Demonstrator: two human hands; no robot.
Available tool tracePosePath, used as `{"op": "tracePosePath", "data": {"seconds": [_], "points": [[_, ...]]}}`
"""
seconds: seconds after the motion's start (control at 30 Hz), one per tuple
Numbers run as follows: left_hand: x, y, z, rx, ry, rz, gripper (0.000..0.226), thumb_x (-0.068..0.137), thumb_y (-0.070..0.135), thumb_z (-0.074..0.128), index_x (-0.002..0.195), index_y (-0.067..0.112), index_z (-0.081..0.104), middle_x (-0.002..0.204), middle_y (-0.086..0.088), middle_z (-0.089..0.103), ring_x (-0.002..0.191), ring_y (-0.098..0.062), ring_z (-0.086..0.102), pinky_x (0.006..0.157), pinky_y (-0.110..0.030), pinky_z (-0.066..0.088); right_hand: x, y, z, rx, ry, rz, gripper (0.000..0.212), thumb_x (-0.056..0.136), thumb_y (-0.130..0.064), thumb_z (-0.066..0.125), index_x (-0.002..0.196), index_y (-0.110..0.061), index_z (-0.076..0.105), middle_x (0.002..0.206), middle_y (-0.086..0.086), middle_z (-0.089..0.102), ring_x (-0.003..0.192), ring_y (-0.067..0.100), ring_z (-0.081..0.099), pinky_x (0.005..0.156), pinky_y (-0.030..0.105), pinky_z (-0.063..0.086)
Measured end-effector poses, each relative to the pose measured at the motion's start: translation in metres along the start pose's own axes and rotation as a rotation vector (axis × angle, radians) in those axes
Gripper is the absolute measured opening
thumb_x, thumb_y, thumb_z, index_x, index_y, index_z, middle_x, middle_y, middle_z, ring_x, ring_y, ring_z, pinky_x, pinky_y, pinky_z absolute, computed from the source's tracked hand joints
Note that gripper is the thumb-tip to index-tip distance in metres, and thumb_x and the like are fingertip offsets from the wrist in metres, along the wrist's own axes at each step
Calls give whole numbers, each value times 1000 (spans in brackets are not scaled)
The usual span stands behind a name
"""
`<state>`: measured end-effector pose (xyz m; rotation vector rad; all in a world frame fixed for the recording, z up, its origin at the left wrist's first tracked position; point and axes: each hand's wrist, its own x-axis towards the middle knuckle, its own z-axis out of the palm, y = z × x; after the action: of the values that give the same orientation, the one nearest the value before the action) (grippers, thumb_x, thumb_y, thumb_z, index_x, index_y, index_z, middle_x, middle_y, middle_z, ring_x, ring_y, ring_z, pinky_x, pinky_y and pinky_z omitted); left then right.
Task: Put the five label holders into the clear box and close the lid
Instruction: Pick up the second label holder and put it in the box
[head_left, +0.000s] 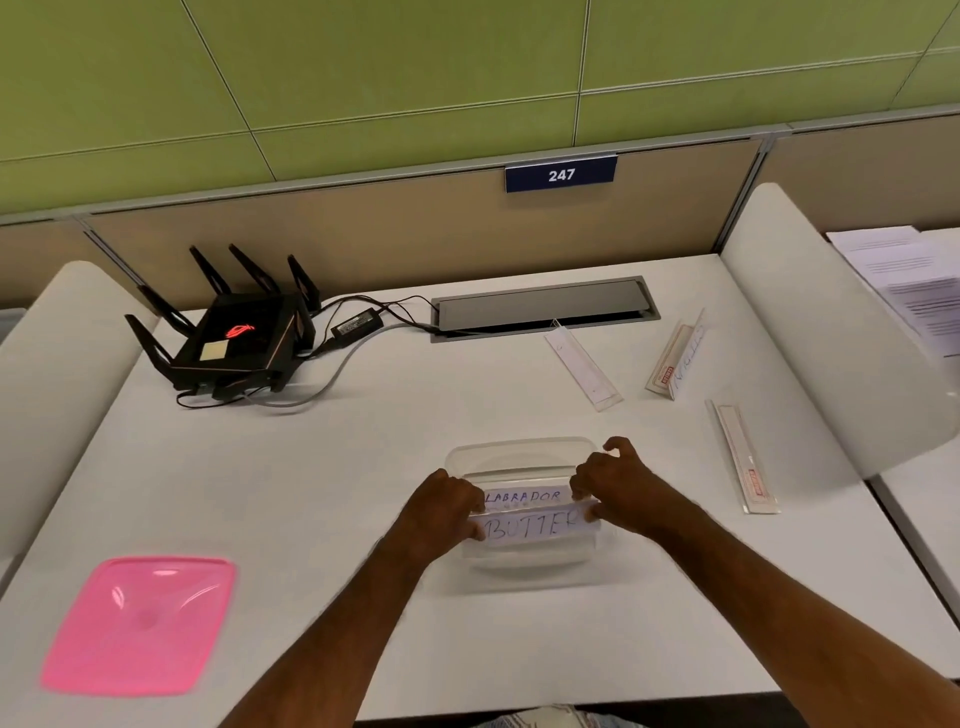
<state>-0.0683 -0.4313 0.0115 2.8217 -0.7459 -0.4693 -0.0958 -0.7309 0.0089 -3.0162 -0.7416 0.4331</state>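
Label holder "BUTTER" (530, 526) is gripped at both ends by left hand (445, 512) and right hand (612, 483), being lowered into clear box (519, 449); release is needed next.

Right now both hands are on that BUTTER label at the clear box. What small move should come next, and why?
Probably lower the BUTTER holder into the clear box beside the LABRADOR holder and let go. The left hand and right hand pinch its ends over the box, and three holders wait on the desk.
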Motion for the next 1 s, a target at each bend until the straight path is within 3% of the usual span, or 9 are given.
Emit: {"op": "tracePosePath", "data": {"seconds": [0.2, 0.37, 0.43, 0.5, 0.6, 0.77, 0.87, 1.0], "points": [[7, 7, 4, 87, -105, -35, 30, 85, 31, 74, 112, 17, 72, 112, -6, 70, 111, -23, 53, 86, -29, 46, 6, -7, 4, -64, -47, 19, 25, 89, -29, 68, 114, -26, 68, 114, -7, 69, 118, 14, 56, 116, 41, 8], [10, 15, 10, 182, -161, -25, 27, 88, 14, 64, 115, 10, 66, 101, -4, 64, 101, -23, 59, 75, -21, 42, 9, -10, 11, -77, -56, 29, 22, 89, -22, 67, 110, -26, 70, 116, -8, 69, 118, 12, 56, 117, 40, 5], [12, 19, 9, 248, -190, 26, 26, 91, 15, 62, 116, 9, 66, 114, -13, 68, 100, -21, 62, 75, -19, 35, 10, -10, 14, -81, -52, 25, 21, 89, -21, 67, 109, -25, 71, 115, -9, 70, 118, 11, 56, 117, 40, 5], [11, 18, 10, 192, -171, -6, 29, 93, 16, 61, 121, 8, 64, 121, -18, 67, 95, -16, 67, 77, -18, 39, 10, -11, 16, -82, -51, 27, 19, 89, -20, 67, 107, -25, 71, 113, -8, 71, 117, 12, 57, 117, 40, 4], [10, 16, 11, 112, -183, -51, 23, 95, 22, 62, 114, 9, 68, 119, -14, 68, 111, -29, 60, 97, -30, 36, 11, -12, 17, -95, -56, 27, 17, 91, -19, 65, 107, -23, 70, 113, -6, 71, 117, 14, 58, 117, 41, 5], [12, 15, 18, 161, -165, -68, 22, 92, 18, 65, 110, 7, 71, 114, -16, 66, 107, -30, 61, 89, -24, 33, 9, -14, 20, -142, -60, 19, 17, 96, -17, 57, 108, -20, 69, 113, -2, 70, 113, 19, 59, 119, 44, 5], [12, 17, 16, 212, -163, -32, 19, 93, 17, 64, 108, 7, 70, 112, -15, 68, 109, -29, 61, 98, -30, 38, 10, -15, 22, -174, -72, 14, 17, 97, -16, 56, 107, -19, 69, 112, -1, 70, 112, 22, 59, 119, 45, 6], [14, 17, 15, 270, -175, 1, 21, 96, 21, 62, 112, 8, 66, 116, -13, 69, 110, -30, 60, 97, -32, 38, 10, -17, 16, -198, -97, 19, 16, 97, -18, 56, 109, -18, 67, 114, -1, 69, 114, 22, 57, 120, 46, 7]]}}
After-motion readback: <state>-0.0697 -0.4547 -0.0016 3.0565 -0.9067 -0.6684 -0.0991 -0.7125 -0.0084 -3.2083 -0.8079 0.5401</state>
